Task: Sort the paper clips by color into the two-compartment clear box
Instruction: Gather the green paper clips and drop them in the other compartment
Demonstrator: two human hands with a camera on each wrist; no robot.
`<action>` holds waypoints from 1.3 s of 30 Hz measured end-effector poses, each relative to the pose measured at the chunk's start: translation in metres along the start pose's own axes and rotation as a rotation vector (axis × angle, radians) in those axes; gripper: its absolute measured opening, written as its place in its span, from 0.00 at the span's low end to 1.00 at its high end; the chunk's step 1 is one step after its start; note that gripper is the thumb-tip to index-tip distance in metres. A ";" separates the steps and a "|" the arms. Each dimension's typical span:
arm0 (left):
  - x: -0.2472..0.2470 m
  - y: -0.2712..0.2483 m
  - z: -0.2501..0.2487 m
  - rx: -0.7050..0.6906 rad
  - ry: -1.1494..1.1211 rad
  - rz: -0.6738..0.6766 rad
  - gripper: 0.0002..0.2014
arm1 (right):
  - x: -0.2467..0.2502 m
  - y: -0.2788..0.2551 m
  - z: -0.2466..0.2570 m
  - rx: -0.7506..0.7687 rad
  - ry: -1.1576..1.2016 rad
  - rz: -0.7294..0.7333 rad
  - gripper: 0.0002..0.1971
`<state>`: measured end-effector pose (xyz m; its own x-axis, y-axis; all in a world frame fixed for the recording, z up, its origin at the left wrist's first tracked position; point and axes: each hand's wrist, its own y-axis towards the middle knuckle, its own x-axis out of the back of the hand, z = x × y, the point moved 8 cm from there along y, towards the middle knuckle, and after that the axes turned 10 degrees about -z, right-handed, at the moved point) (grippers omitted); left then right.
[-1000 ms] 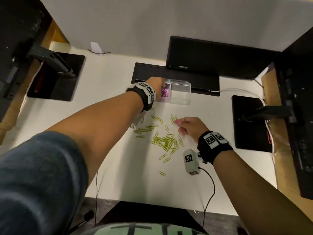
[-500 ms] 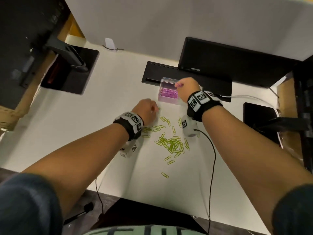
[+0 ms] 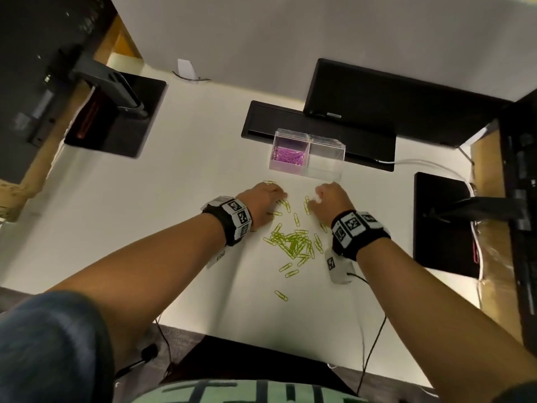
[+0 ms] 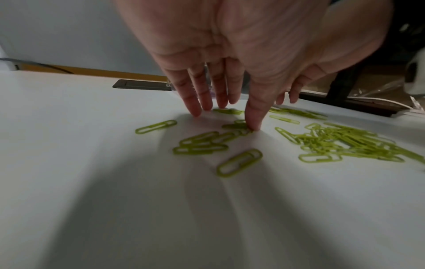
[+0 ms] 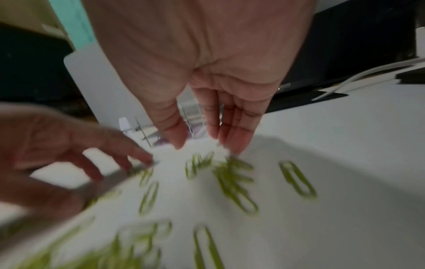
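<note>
Half a second ago the right hand (image 3: 329, 199) was up at the box (image 3: 308, 154); it has come back down to the surface (image 3: 180, 199), and the left hand (image 3: 263, 203) has edged a little farther out, so both now sit side by side at the far rim of the green clips (image 3: 293, 242). The left hand's fingers (image 4: 195, 102) are fairly straight and spread, tips on the surface, with the thumb pressing on a small bunch of clips; it holds nothing that I can see. The right hand hangs fingers-down with thumb and fingers narrowly apart over a few clips; that view is blurred, so whether it has pinched one cannot be told. The main heap lies between the wrists, its clips crossing every way, while the loose ones nearer the hands mostly run near-to-far, and three strays lie at the near side, their long axes slanting left-to-right. The box stands just beyond the hands, long axis left to right, its far side touching a black tray (image 3: 261, 120). Its left compartment holds a layer of purple clips (image 3: 287, 155); the right one shows no clips. The surface is open to the left of the hands and toward the near edge; black bases (image 3: 441, 222) stand at the left and right edges.
</note>
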<state>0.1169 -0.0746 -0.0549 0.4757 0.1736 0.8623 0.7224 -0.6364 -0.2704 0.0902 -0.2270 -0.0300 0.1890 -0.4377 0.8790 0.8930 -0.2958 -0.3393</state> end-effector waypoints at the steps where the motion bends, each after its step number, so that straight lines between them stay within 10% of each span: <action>1: -0.002 0.001 -0.001 -0.009 0.022 0.010 0.30 | -0.008 -0.005 -0.005 -0.016 -0.022 0.018 0.16; 5: -0.006 0.002 -0.004 -0.017 0.093 0.001 0.27 | -0.028 -0.018 0.005 0.052 0.023 -0.016 0.35; 28: -0.010 -0.004 -0.012 0.059 0.318 -0.044 0.14 | -0.041 -0.026 0.022 0.093 0.011 -0.023 0.05; 39: 0.041 -0.002 0.027 0.520 -0.498 -0.317 0.06 | 0.073 0.048 -0.013 -0.316 0.892 -0.200 0.11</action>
<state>0.1483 -0.0454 -0.0310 0.2880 0.6823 0.6719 0.9448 -0.0882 -0.3155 0.1418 -0.2842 0.0134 -0.4501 -0.7998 0.3971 0.6993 -0.5923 -0.4002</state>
